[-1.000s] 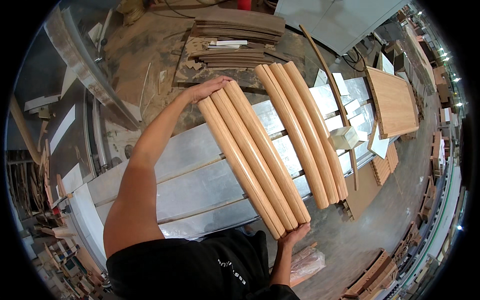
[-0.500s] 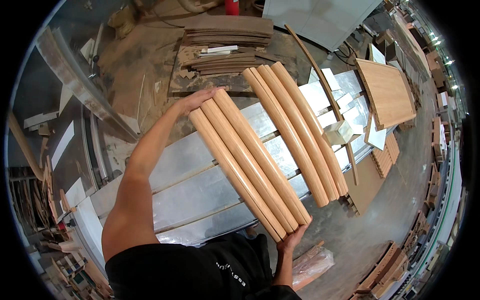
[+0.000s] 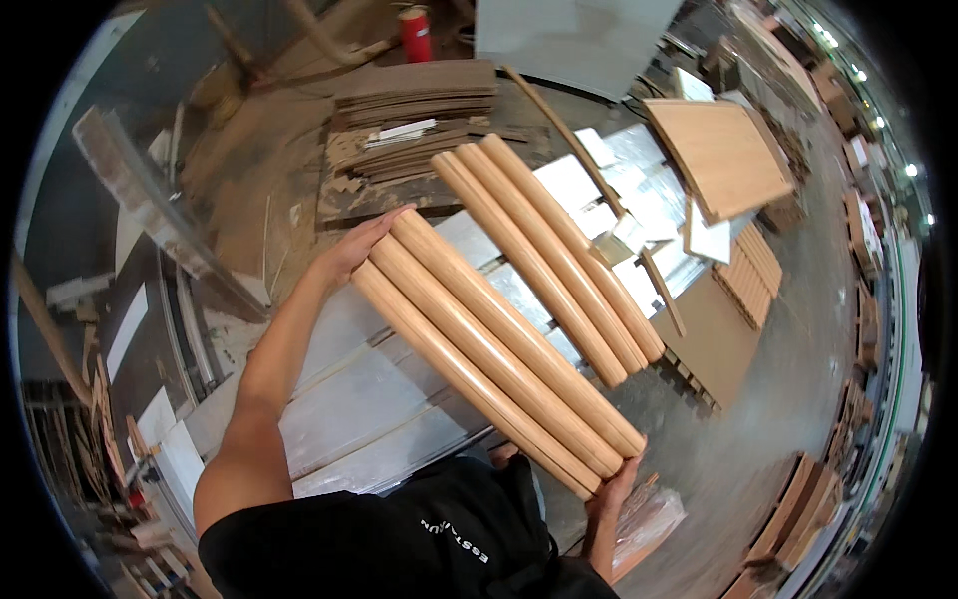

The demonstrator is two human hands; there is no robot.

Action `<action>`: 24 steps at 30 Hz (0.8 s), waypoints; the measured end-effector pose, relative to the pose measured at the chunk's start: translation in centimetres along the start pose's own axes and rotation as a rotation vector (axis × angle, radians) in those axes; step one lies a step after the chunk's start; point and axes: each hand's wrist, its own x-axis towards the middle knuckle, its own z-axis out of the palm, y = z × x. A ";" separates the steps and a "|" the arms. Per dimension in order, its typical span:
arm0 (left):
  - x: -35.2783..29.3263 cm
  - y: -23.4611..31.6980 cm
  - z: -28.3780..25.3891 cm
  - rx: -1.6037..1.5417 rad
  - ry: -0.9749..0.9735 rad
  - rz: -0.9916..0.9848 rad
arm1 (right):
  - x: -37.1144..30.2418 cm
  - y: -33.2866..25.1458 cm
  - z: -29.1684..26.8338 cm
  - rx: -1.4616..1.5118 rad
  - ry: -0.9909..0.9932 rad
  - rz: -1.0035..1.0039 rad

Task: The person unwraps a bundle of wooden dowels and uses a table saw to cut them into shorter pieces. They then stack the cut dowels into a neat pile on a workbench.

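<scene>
Between my two hands is a light-brown wooden panel [image 3: 489, 344] with three long rounded ribs, slanting from upper left to lower right. My left hand [image 3: 363, 245] is closed round its far upper end, and my right hand [image 3: 615, 481] grips the near lower end. The fingers of both hands are partly hidden by the wood. Just beyond and to the right lies a similar ribbed panel [image 3: 544, 265], apart from the held one, on the grey metal-topped bench [image 3: 349, 409].
Farther right are a wooden strip [image 3: 564, 135], a pale block [image 3: 624, 238], white sheets and a wide flat board [image 3: 714, 155]. Dark board stacks [image 3: 414, 95] sit on the floor beyond the bench, near a red cylinder [image 3: 415, 36]. A plastic-wrapped bundle [image 3: 649, 524] lies by my right forearm.
The held panel has come up closer to me and turned flatter, its lower end swinging right. My hands stay on its ends. The whole view has shifted, so the bench scene sits farther left.
</scene>
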 end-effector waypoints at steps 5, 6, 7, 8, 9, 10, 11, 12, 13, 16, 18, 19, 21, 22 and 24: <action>-1.5 2.7 9.6 -0.073 -0.086 0.086 | -0.6 -4.4 -8.1 0.022 0.083 -0.074; -1.8 3.4 11.7 -0.049 -0.094 0.097 | -0.9 -5.5 -9.6 0.012 0.115 -0.096; -2.1 4.1 13.7 -0.025 -0.099 0.107 | -1.4 -6.5 -10.8 0.000 0.146 -0.115; -2.3 4.9 15.8 -0.003 -0.097 0.116 | -1.9 -8.1 -11.6 -0.018 0.169 -0.152; -2.4 5.7 18.7 0.026 -0.107 0.108 | -2.0 -8.3 -14.4 0.008 0.171 -0.154; -2.5 7.0 21.7 0.059 -0.105 0.100 | -2.2 -9.3 -16.4 0.003 0.207 -0.156; -2.3 7.9 24.6 0.090 -0.099 0.094 | -2.3 -10.2 -18.5 -0.004 0.242 -0.157; -1.8 8.8 27.3 0.062 -0.163 0.077 | -2.0 -10.7 -21.0 0.065 0.244 -0.173; -1.3 9.6 30.4 0.080 -0.189 0.111 | -1.8 -11.1 -23.7 0.130 0.243 -0.190; 0.4 10.4 39.1 0.139 -0.245 0.201 | -0.8 -13.8 -29.8 0.241 0.257 -0.238; 1.3 11.1 45.0 0.169 -0.268 0.218 | -0.4 -16.6 -33.4 0.269 0.312 -0.225; 1.9 11.4 47.8 0.183 -0.281 0.217 | -0.1 -17.4 -35.5 0.256 0.324 -0.219; 4.0 11.3 52.8 0.177 -0.310 0.179 | 1.5 -19.5 -39.8 0.216 0.337 -0.220; 4.9 11.1 55.3 0.181 -0.322 0.198 | 2.3 -20.4 -41.7 0.159 0.374 -0.285; 6.4 11.0 59.9 0.166 -0.337 0.186 | 4.3 -23.5 -45.2 0.206 0.350 -0.289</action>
